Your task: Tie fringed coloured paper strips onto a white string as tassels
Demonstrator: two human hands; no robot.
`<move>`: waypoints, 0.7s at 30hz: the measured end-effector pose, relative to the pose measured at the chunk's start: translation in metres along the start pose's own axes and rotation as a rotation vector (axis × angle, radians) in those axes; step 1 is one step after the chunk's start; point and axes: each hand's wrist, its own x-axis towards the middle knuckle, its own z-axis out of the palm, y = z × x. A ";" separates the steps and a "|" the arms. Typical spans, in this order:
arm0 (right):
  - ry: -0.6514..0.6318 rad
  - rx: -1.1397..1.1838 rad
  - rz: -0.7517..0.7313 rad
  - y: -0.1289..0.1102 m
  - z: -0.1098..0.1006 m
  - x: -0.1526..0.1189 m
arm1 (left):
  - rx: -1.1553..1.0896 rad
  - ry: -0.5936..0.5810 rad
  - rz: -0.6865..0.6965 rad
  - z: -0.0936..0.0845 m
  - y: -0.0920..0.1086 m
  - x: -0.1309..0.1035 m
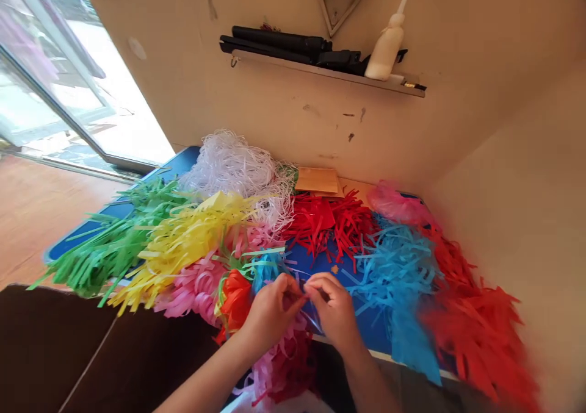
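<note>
My left hand (278, 306) and my right hand (332, 306) meet above the near edge of the blue table, thumbs and fingertips pinched together. Between them runs what looks like a thin pale string (315, 323), mostly hidden by the fingers. Just below hangs a bunch of pink and dark red paper fringe (286, 364). Orange-red paper strips (235, 300) lie left of my left hand, with a small blue fringe (268, 266) behind it. To the right of my right hand spreads a larger blue fringe (400, 266).
Green (110, 236), yellow (192, 236), pink (196, 288) and red fringes (329, 218) cover the blue table (373, 324). White stringy strands (229, 166) are heaped at the back. More red fringe (480, 333) hangs off the right side. A wall shelf (329, 72) holds a white bottle (386, 47).
</note>
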 end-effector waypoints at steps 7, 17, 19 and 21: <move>-0.208 0.350 0.168 -0.003 -0.054 -0.039 | 0.288 -0.285 0.115 -0.042 -0.011 -0.007; -0.572 0.114 0.229 0.002 0.035 -0.034 | 0.638 0.729 -0.081 -0.168 -0.059 0.094; -0.572 0.017 0.051 -0.001 0.028 -0.030 | 0.665 0.789 -0.071 -0.179 -0.058 0.107; -0.474 -0.058 -0.070 -0.001 0.020 -0.023 | 0.653 0.852 -0.030 -0.181 -0.043 0.113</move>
